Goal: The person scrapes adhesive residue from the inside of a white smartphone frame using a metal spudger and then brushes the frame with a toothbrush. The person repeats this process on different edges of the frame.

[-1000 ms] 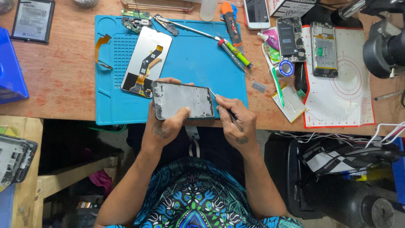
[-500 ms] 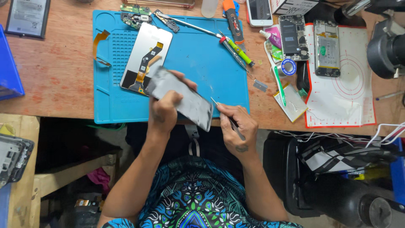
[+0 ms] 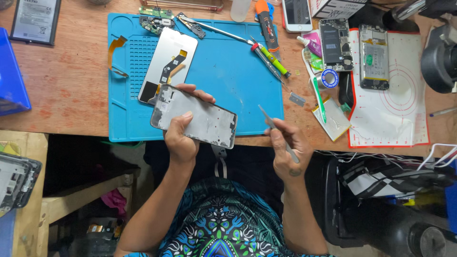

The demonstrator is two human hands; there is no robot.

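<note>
Phone frame [image 3: 195, 116], grey metal, gripped by left hand [image 3: 181, 138] over the near edge of the blue work mat [image 3: 228, 71], thumb across its face, fingers curled behind. Tilted now, left end raised toward the far side, where a second ago level and square to the body. Lifted clear of the right hand, so tool work on it paused, frame likely being turned for a look at its inner side.

Wooden tabletop [image 3: 71, 81] under everything. White silicone mat [image 3: 395, 119] at the right edge, with two opened phones, one [image 3: 335, 45] dark inside, one [image 3: 373, 57] pale. Display panel [image 3: 167, 64] face down on the blue mat's left half, black and orange flex showing, just beyond the held frame.

Right hand [image 3: 288, 152] closed around thin tweezers [image 3: 273, 128], tip up and toward the frame but apart from it; a moment ago pressed at the frame's right edge. Screwdriver [image 3: 271, 54], green-handled, near the blue mat's far right corner. Small metal piece [image 3: 297, 99], perhaps a blade, hard to tell, on bare wood beside the mat.
</note>
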